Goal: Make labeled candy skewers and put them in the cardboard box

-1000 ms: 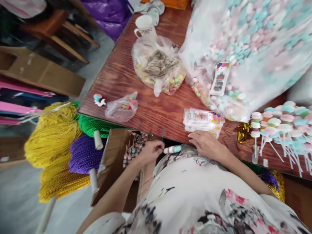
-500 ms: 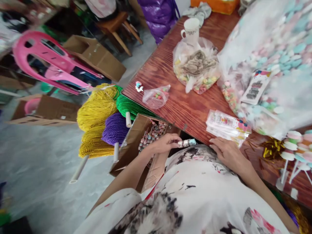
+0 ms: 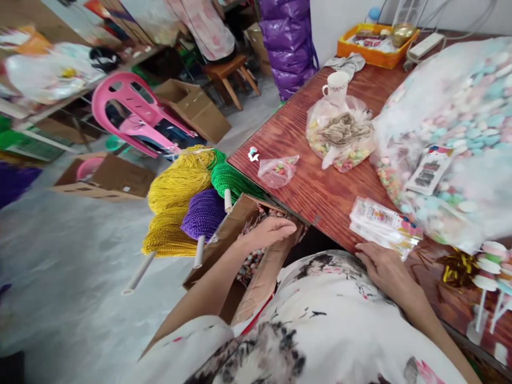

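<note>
My left hand hovers over a cardboard box, fingers stretched to the right and close together. Nothing shows in them, though their undersides are hidden. Many small wrapped, pastel-coloured pieces lie inside the box. My right hand rests on the front edge of the wooden table, fingers loosely laid out and holding nothing that I can see. Just beyond its fingertips lies a stack of clear printed packets.
Behind the packets bulges a large clear bag of pastel pieces. A smaller bag, a white mug and a small pouch stand farther left. Sweets on sticks are at right. Yellow cord bundles and a pink chair lie left.
The small pastel roll that my left hand gripped is gone from its fingers, and the hand has drawn left over the box. My right hand stays at the table edge. The view has shifted.
</note>
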Demonstrator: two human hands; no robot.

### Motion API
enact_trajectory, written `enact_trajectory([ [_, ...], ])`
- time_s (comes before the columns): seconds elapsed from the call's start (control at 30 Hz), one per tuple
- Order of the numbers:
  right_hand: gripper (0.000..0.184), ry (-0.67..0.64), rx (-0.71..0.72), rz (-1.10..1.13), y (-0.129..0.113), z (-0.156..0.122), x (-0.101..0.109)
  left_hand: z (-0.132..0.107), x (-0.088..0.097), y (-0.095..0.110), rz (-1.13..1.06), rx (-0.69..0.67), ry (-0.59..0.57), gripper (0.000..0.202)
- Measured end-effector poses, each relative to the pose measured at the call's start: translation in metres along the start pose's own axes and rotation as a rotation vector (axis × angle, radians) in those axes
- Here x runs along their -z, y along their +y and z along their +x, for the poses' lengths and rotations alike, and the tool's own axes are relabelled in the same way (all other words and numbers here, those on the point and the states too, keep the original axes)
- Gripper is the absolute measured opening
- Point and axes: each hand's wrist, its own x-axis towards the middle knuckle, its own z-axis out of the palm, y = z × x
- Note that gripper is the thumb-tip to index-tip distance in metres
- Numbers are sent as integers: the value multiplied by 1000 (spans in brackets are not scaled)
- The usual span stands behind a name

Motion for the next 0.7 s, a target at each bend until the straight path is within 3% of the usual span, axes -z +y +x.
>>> enact_trajectory([
  [0.13, 29, -14, -27, 8, -1, -2, 0, 15, -24, 59, -272, -167, -91, 49],
  [0.23, 28, -24, -56, 26, -2, -2, 0, 27, -37, 81, -305, -195, -107, 49],
  [0.57, 26, -5, -83, 84, 2, 0, 5, 61, -65, 82, -304, -199, -67, 47],
  [0.63, 26, -3, -85, 90, 7, -1, 2, 64, -66, 76, -204, -249, 55, 45],
  [0.7, 26, -2, -66, 111, 12, -3, 0, 66, -57, 66, 47, -340, 286, 38],
])
